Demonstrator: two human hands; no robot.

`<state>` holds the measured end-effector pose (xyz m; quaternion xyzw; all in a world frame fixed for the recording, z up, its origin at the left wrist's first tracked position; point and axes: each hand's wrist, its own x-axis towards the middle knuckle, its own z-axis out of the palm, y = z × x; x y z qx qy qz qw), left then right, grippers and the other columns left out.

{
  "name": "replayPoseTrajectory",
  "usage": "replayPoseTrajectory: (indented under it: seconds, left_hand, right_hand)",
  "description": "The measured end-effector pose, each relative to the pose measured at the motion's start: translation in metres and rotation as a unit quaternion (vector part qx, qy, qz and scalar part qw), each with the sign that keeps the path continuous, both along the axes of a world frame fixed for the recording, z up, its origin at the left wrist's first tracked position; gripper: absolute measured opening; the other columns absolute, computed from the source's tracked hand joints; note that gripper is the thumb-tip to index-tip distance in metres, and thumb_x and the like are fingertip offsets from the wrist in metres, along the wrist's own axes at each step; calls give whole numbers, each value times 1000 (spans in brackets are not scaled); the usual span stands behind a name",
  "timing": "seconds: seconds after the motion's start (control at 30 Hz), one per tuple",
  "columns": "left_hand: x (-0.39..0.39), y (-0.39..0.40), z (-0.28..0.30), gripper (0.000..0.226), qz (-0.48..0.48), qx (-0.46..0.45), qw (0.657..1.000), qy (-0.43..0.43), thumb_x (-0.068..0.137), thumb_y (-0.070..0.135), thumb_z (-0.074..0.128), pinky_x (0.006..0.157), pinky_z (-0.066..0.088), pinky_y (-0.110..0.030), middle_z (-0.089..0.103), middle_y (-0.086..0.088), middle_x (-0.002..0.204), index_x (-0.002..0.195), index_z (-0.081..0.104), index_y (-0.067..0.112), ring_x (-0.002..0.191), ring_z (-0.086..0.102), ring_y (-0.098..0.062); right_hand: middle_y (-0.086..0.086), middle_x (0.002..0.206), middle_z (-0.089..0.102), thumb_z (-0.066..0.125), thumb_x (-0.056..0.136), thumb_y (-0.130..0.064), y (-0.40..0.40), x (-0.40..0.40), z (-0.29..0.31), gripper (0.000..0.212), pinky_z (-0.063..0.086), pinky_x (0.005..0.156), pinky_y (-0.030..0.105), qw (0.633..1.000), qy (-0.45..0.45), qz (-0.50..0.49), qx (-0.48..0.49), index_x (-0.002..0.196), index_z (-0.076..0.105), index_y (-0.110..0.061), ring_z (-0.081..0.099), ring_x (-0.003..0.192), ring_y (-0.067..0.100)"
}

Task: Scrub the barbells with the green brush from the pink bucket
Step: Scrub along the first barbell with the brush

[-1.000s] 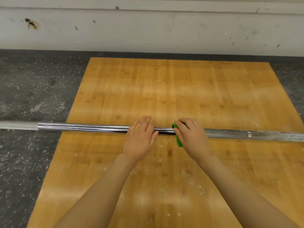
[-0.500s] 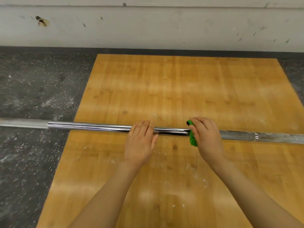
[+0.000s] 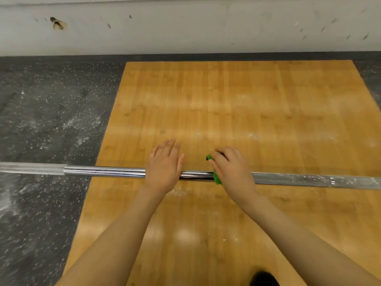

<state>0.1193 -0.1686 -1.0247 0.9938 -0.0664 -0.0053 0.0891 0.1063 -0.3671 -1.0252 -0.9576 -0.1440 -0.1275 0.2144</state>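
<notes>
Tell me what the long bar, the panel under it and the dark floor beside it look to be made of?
The barbell looks like polished, chromed steel: mirror streaks left of the hands, duller and chalk-dusted to the right. The platform looks like varnished wood, perhaps bamboo: honey strips with a soft sheen. The dark floor is probably speckled rubber matting, matte; that is a guess from its look.

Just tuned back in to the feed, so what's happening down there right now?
A person is scrubbing a barbell that lies across the wooden platform. The right hand grips the green brush against the shaft, and the left hand rests flat on the bar beside it. White dust coats the shaft right of the brush.
</notes>
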Motion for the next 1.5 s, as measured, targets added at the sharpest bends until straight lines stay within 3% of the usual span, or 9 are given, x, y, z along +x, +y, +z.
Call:
replayPoseTrajectory:
  seconds: [0.1,0.17,0.3,0.53,0.8,0.93,1.2,1.33,1.5]
  left_hand:
    - [-11,2,-5,54,6,3,1000,-12,98,37,24,105,28,-38,61,-13,128,119,63,6,120,55,-28]
    - [-19,2,-6,51,4,0,1000,-17,97,34,27,104,30,-39,62,-12,126,116,64,7,119,57,-27]
    - [-29,4,-8,49,-6,-5,1000,-24,96,33,28,105,30,-38,62,-11,126,115,65,7,119,57,-27]
    - [-31,4,-10,50,-5,-9,1000,-21,95,32,27,106,34,-39,62,-11,126,114,66,7,120,56,-26]
    - [-24,2,-10,45,-1,-24,999,-41,94,31,31,94,46,-39,64,-11,122,108,67,7,115,59,-27]
    - [-21,3,-10,45,-2,-26,999,-40,94,31,31,95,46,-39,64,-11,123,108,67,8,116,58,-26]
    - [-19,4,-9,47,-4,-24,1000,-6,95,32,30,97,44,-38,63,-11,124,109,67,8,117,58,-25]
    - [-20,4,-9,48,-8,-32,999,1,94,33,30,98,45,-40,64,-12,123,108,67,7,116,59,-26]
    - [-18,7,-13,45,-26,-39,999,27,98,31,32,108,33,-37,56,-12,135,122,61,7,129,48,-25]
  right_hand:
    - [8,89,66,49,93,-29,22,-13,-16,29,54,65,37,998,-15,54,-42,87,70,-10,61,80,29]
    - [3,84,65,42,95,-33,25,-22,-23,34,51,61,37,995,-3,67,-75,89,69,-14,60,77,27]
    - [1,88,66,42,96,-34,15,-33,-24,35,48,62,34,991,-17,82,-105,101,70,-14,60,81,25]
    - [6,92,69,42,96,-32,-50,-39,-23,38,51,61,36,990,-34,62,-124,102,72,-8,62,79,26]
    - [3,82,66,40,94,-28,10,-23,-21,34,51,60,34,988,-28,100,-115,87,69,-12,59,73,24]
    - [1,84,66,37,95,-32,17,-20,-22,38,51,60,34,988,5,95,-118,91,70,-14,60,74,23]
    - [4,87,68,38,96,-32,-49,-28,-20,42,49,61,34,992,7,39,-118,100,72,-9,61,73,25]
    - [4,85,68,38,96,-31,-45,-29,-14,41,51,59,35,991,25,26,-128,95,73,-9,61,71,25]
    - [3,88,66,34,96,-36,-40,-30,-9,42,49,61,34,986,59,1,-157,93,70,-14,60,75,24]
